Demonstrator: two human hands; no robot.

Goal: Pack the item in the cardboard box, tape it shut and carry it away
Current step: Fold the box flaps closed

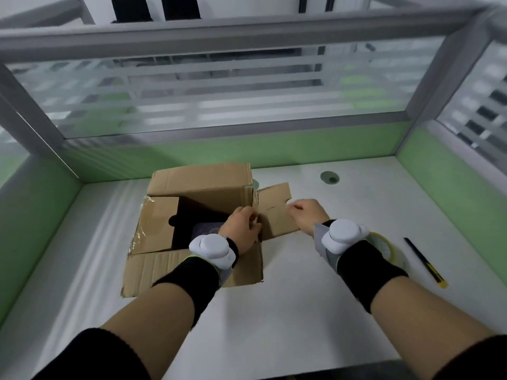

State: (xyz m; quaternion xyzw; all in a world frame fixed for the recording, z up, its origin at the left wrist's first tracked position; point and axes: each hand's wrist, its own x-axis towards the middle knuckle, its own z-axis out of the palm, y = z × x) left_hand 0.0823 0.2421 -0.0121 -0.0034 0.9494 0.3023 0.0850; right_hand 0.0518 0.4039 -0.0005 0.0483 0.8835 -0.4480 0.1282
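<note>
Gripping the cardboard box (219,196) at its right rim, my left hand (241,226) has its fingers curled over the edge just where the right flap (277,215) hinges. My right hand (307,215) pinches that flap's outer edge, fingers bent over it and knuckles up. The box sits at centre left of the frame on the white desk (274,311).

The item (204,229) lies inside the box, low in the dark opening beside my left wrist. It is flat and dark, with a pale grey print too blurred to read.

The box is plain brown corrugated board, creased and worn, with four flaps. The far one stands up, the left one is folded inward with crinkled clear tape along its edge, the near one lies outward toward me, and the right one is spread out to the right.

One roll of tape (384,246), clear with a pale core, is half hidden behind my right wrist. One slim black knife (424,261) with a yellow end lies at the right of the frame. One round cable hole (329,178) is in the desk at upper right.

Two rounded white trackers (212,249) are strapped over black wristbands, one on each wrist. Green partition panels (452,187) under frosted glass (219,105) wall the desk on three sides.
</note>
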